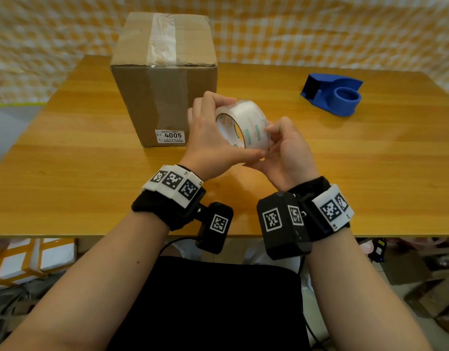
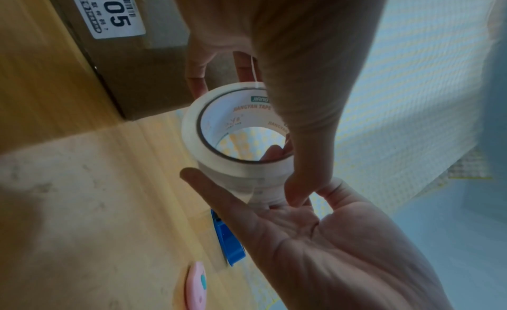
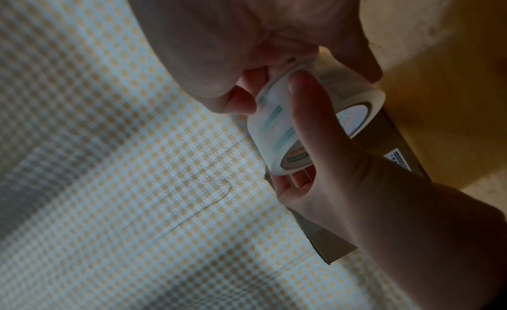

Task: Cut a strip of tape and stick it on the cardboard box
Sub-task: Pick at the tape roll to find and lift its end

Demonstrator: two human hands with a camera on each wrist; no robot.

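A roll of clear tape (image 1: 243, 122) is held in the air above the table, just right of the cardboard box (image 1: 165, 92). My left hand (image 1: 208, 138) grips it, fingers over the top and thumb along the underside. My right hand (image 1: 286, 150) holds the roll's right side, its fingertips pressed on the outer wrap. In the left wrist view the roll (image 2: 233, 141) shows its open core, with the right palm (image 2: 329, 238) beneath it. In the right wrist view the left thumb (image 3: 301, 102) lies across the roll (image 3: 274, 130). The box has older clear tape (image 1: 162, 39) along its top seam.
A blue tape dispenser (image 1: 332, 93) with no roll in it stands at the back right of the wooden table (image 1: 92, 173). A white label (image 1: 169, 136) is on the box front. Checked cloth (image 1: 319, 29) hangs behind the table. A pink round object (image 2: 196, 286) shows low in the left wrist view.
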